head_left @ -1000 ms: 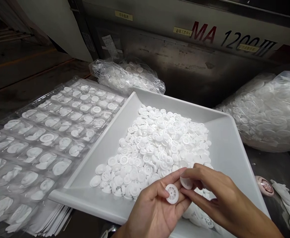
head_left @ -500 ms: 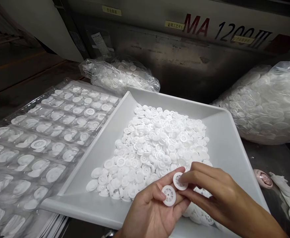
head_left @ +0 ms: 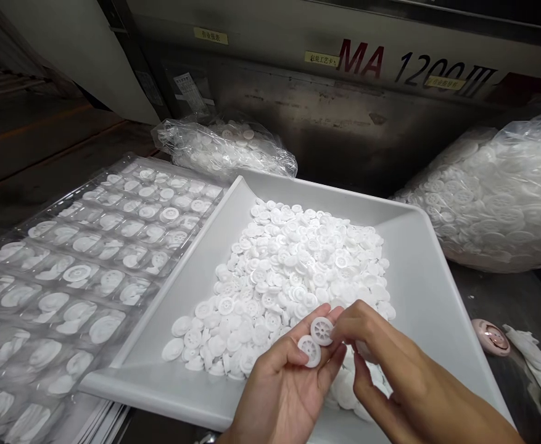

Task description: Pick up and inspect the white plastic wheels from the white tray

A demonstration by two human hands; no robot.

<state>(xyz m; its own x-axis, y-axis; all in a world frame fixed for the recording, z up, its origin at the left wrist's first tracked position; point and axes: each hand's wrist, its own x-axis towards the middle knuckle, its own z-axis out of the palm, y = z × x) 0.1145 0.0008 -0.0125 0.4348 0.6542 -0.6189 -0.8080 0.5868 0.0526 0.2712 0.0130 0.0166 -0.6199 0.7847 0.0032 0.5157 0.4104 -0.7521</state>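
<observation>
My left hand [head_left: 282, 388] is palm up at the bottom middle, thumb pinching two small white spoked plastic discs [head_left: 315, 340] against its fingers. My right hand [head_left: 390, 370] is beside it, fingertips curled against the upper disc. Both hands hover over the near edge of a large white square tray [head_left: 425, 290] that carries a heap of the same white discs [head_left: 298, 271].
A clear blister sheet [head_left: 80, 271] with discs in its pockets lies to the left, on a stack of similar sheets. Plastic bags of discs sit at the back [head_left: 224, 148] and right [head_left: 492, 197]. A grey machine panel [head_left: 326, 80] stands behind. A pink round object [head_left: 490, 336] and white cloth [head_left: 536, 364] lie at right.
My right hand brought a second disc up against the one in my left hand; now both discs sit overlapped at my left fingertips. The view shifted slightly.
</observation>
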